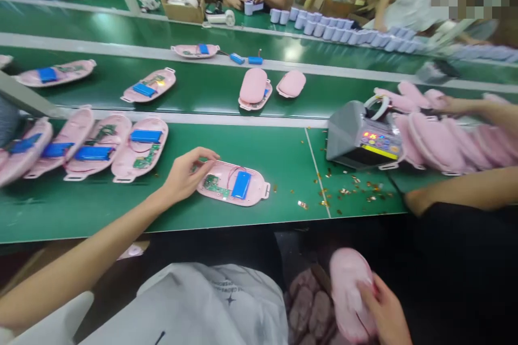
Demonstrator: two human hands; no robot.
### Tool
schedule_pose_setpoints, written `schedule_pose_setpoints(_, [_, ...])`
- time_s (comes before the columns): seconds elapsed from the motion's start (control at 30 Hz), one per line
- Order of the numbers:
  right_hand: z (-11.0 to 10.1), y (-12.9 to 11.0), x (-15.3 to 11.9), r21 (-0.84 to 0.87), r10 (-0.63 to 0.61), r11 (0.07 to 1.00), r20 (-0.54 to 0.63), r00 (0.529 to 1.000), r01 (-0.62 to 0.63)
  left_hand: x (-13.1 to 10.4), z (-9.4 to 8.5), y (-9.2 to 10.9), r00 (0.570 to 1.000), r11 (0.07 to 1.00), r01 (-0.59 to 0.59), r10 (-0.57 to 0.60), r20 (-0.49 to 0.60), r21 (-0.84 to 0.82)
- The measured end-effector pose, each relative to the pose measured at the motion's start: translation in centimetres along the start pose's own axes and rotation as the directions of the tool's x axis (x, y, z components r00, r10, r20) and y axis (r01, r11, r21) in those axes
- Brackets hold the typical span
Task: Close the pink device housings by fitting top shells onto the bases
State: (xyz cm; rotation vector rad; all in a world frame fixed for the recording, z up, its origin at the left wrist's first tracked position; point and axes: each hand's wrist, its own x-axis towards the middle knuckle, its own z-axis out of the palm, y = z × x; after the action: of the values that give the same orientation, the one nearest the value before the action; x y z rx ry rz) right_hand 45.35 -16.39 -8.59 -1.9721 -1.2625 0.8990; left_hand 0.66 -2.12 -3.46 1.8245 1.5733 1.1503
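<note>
The left hand [189, 171] grips an open pink shell [254, 194], battery [242, 185] and board [213, 185] inside, as the right hand [386, 307], right of the shell, clutches an unfitted pink cover [347, 280].

The open casing half [224, 177] near the counter's [279, 148] front edge is smooth pink plastic, its battery pack [242, 185] wrapped in shiny blue film; the counter looks smooth, the grey shirt [202, 312] matt cloth.

Head view looks forward and down across the green bench [251, 143], seemingly tilted
</note>
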Motion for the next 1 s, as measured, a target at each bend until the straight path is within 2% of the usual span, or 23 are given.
schedule_pose_setpoints(0.07, [2.0,-5.3,2.7,-0.074,-0.126,0.988,0.145,0.981,0.138,-0.2,-0.4,-0.1,0.999,0.999,-0.02,0.018,-0.036,-0.042])
schedule_pose_setpoints(0.1, [3.6,-8.6,4.3,-0.116,-0.223,0.96,0.226,0.948,0.253,-0.5,-0.7,-0.1,0.999,0.998,-0.03,0.027,-0.041,-0.06])
schedule_pose_setpoints(0.2, [10.2,-18.2,8.0,-0.208,-0.488,0.77,0.417,0.766,0.603,-1.4,-1.8,-0.1,0.998,0.989,-0.063,0.061,-0.02,-0.131])
schedule_pose_setpoints(0.27, [14.4,-23.1,9.0,-0.228,-0.573,0.639,0.496,0.652,0.735,-2.0,-2.1,-0.2,0.994,0.977,-0.11,0.106,-0.032,-0.183])
schedule_pose_setpoints(0.37, [18.8,-27.0,9.3,-0.193,-0.623,0.552,0.551,0.555,0.811,-2.5,-1.8,-0.4,0.974,0.973,-0.191,0.173,-0.143,-0.125])
schedule_pose_setpoints(0.43, [20.3,-28.1,9.3,-0.126,-0.628,0.571,0.57,0.53,0.811,-2.8,-1.5,-0.4,0.959,0.982,-0.186,0.175,-0.225,-0.028])
schedule_pose_setpoints(0.47, [20.7,-28.5,9.4,-0.101,-0.626,0.596,0.563,0.54,0.796,-3.0,-1.3,-0.3,0.949,0.986,-0.169,0.166,-0.267,0.013])
schedule_pose_setpoints(0.5, [21.1,-28.8,9.5,-0.083,-0.623,0.636,0.53,0.575,0.767,-3.1,-1.3,-0.3,0.94,0.988,-0.15,0.156,-0.303,0.044])
schedule_pose_setpoints(0.6, [21.9,-28.9,9.9,0.065,-0.539,0.835,0.29,0.791,0.546,-3.6,-1.3,-0.4,0.928,0.988,-0.147,0.151,-0.34,0.037])
schedule_pose_setpoints(0.67, [22.2,-28.4,9.9,0.258,-0.406,0.9,0.199,0.892,0.352,-3.9,-1.4,-0.6,0.955,0.985,-0.164,0.144,-0.259,-0.056])
schedule_pose_setpoints(0.73, [22.4,-27.6,9.5,0.434,-0.287,0.886,0.238,0.928,0.162,-4.1,-1.4,-0.7,0.974,0.977,-0.167,0.143,-0.178,-0.129])
schedule_pose_setpoints(0.8, [22.6,-26.7,8.7,0.551,-0.216,0.833,0.253,0.943,0.043,-4.1,-1.4,-0.6,0.968,0.976,-0.18,0.154,-0.197,-0.122])
schedule_pose_setpoints(0.83, [22.6,-26.2,8.2,0.598,-0.194,0.801,0.216,0.957,0.028,-4.1,-1.3,-0.5,0.956,0.976,-0.197,0.17,-0.239,-0.095])
schedule_pose_setpoints(0.93, [22.7,-25.2,6.1,0.674,-0.188,0.73,0.042,0.981,0.111,-3.8,-0.7,0.0,0.917,0.977,-0.212,0.2,-0.346,0.001])
schedule_pose_setpoints(1.0, [22.8,-25.0,4.5,0.712,-0.206,0.687,0.005,0.979,0.141,-3.7,0.0,0.2,0.91,0.985,-0.17,0.154,-0.385,-0.008])
